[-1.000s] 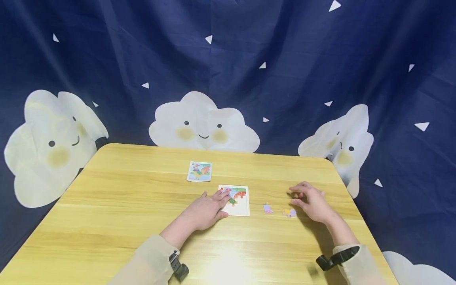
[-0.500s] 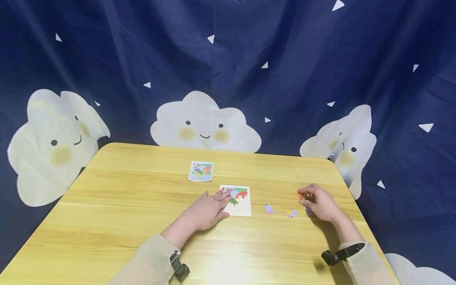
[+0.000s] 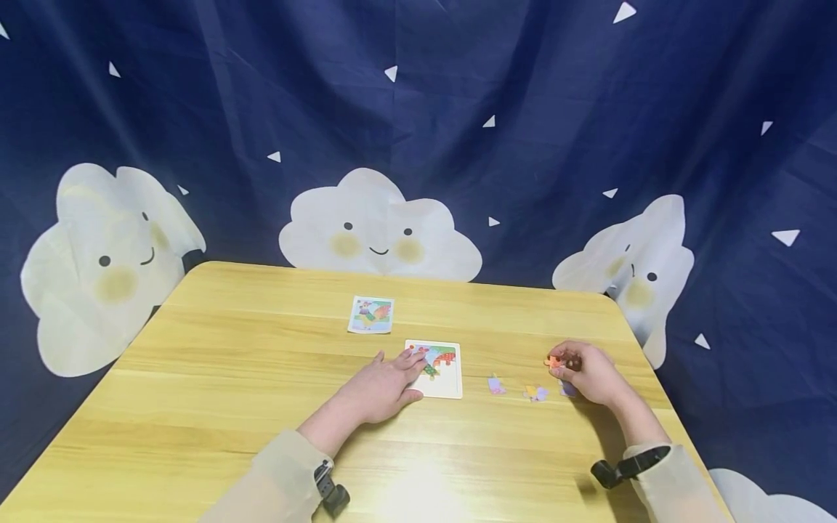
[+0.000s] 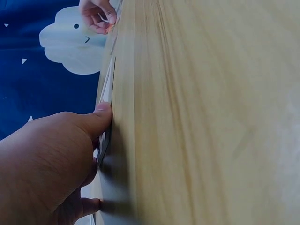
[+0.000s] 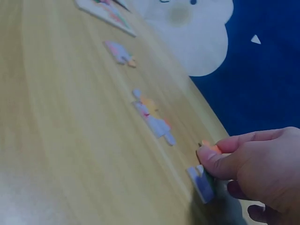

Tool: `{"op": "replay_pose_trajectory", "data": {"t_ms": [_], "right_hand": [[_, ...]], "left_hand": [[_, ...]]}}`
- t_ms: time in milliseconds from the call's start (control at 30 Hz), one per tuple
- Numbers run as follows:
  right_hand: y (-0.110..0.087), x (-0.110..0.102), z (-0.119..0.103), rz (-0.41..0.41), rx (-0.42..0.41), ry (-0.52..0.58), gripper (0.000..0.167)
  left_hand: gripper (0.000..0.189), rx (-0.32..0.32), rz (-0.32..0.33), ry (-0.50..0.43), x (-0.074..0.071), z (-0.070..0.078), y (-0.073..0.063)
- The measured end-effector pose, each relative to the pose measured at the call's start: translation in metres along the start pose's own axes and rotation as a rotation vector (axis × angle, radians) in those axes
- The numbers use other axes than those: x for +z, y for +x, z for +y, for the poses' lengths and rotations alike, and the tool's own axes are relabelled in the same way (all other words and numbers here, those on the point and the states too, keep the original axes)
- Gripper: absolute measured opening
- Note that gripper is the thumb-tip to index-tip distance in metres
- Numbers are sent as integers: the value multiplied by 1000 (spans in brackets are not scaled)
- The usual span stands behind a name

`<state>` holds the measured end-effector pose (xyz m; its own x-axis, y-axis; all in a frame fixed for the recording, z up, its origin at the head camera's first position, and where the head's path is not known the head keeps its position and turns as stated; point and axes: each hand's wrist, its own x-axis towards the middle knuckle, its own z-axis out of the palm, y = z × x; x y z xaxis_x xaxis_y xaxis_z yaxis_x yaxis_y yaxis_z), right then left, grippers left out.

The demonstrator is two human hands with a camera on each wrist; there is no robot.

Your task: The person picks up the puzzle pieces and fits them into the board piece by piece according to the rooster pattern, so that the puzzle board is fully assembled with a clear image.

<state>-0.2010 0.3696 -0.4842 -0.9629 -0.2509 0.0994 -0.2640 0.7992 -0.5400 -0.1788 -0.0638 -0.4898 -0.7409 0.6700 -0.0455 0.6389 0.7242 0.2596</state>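
Observation:
My left hand (image 3: 384,386) rests on the left part of a white-framed jigsaw board (image 3: 447,385), fingers extended over its picture. In the left wrist view the thumb touches the edge of the board (image 4: 108,84). Between thumb and index finger, my right hand (image 3: 585,372) pinches an orange puzzle piece (image 3: 552,362). Just below that hand lies a lilac puzzle piece (image 5: 200,183), partly in shadow. A yellow and lilac piece (image 3: 536,393) and a lilac and pink piece (image 3: 496,386) lie between the right hand and the board.
Behind the board lies a printed picture card (image 3: 371,315) with a similar bird scene. The wooden table (image 3: 229,370) has rounded far corners. A dark blue curtain (image 3: 445,87) with cloud faces hangs just beyond its far edge.
My right hand has moved slightly right and has taken hold of the orange puzzle piece. The left hand stays on the board. The head view has shifted a little.

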Motion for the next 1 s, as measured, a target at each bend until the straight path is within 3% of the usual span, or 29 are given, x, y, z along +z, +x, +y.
{"op": "replay_pose_trajectory", "data": {"t_ms": [133,533,767,1000], "right_hand": [[-2,0,-1,23,-45,-32,25],[-6,-3,-6,-29,-114,-205,31],[-7,-2,-12,2,-57,-174,29],[-4,0,-31,39,-99,-85,30]], "left_hand": [[67,-3,-2,5,0,0,0],[66,8,-2,2,-1,1,0],[66,0,-6,14,-2,2,-1],[65,0,-1,13,-1,3,-1]]}}
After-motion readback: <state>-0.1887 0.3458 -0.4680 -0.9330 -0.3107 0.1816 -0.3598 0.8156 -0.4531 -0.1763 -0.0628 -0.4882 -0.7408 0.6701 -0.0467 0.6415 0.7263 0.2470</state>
